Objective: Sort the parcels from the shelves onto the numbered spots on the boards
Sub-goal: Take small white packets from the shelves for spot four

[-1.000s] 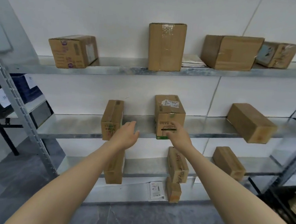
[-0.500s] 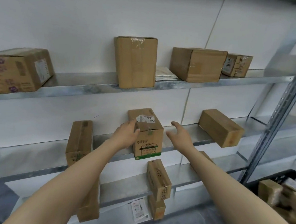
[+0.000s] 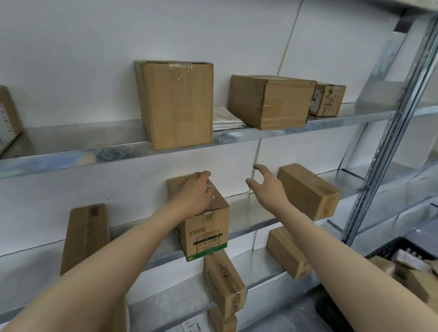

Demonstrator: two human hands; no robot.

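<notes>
The box (image 3: 206, 234) stands at the shelf's (image 3: 247, 216) front edge, under the left hand (image 3: 194, 193), which rests flat on its top, unclamped. The right hand (image 3: 266, 186) hovers spread and empty just right. Press it to the box's side before lifting.
</notes>
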